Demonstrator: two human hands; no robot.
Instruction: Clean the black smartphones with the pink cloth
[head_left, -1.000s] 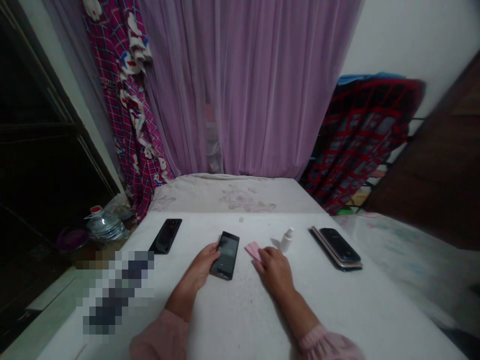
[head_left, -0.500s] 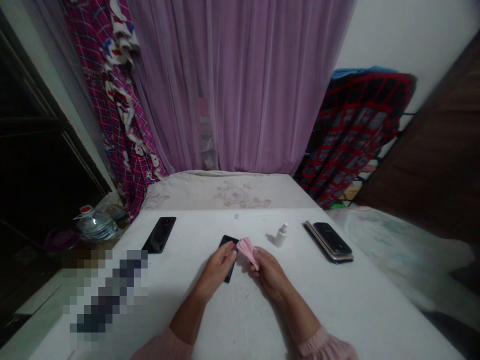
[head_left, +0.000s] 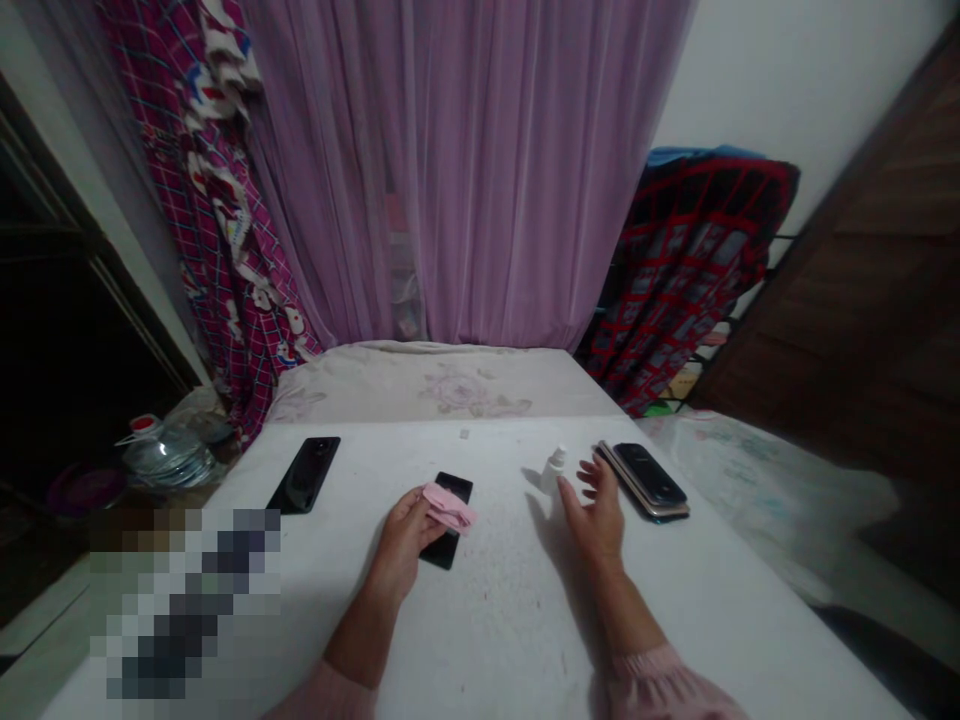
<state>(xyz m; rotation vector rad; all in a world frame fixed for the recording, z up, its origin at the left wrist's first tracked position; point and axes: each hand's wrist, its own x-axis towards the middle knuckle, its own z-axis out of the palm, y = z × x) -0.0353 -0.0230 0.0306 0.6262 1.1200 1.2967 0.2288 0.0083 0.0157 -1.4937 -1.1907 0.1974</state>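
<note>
A folded pink cloth [head_left: 448,508] is pinched in my left hand [head_left: 403,530], held over a black phone [head_left: 442,553] that lies on the white table cover. The cloth and fingers hide the phone's middle. My right hand [head_left: 598,515] is empty, fingers apart, beside a small white spray bottle [head_left: 553,468] standing upright. Its thumb is close to the bottle; whether they touch I cannot tell. Just beyond that hand, to the right, is a stack of phones [head_left: 651,480] with a dark one on top.
Another black phone [head_left: 306,475] lies at the left, with a blurred-out patch nearer me. The table's far part has a floral cover [head_left: 450,385], backed by a purple curtain [head_left: 480,200]. A large clear water bottle [head_left: 166,455] stands off the table's left side.
The pink cloth has passed from my right hand to my left. My right hand has moved right and opened near the spray bottle. The view has shifted slightly.
</note>
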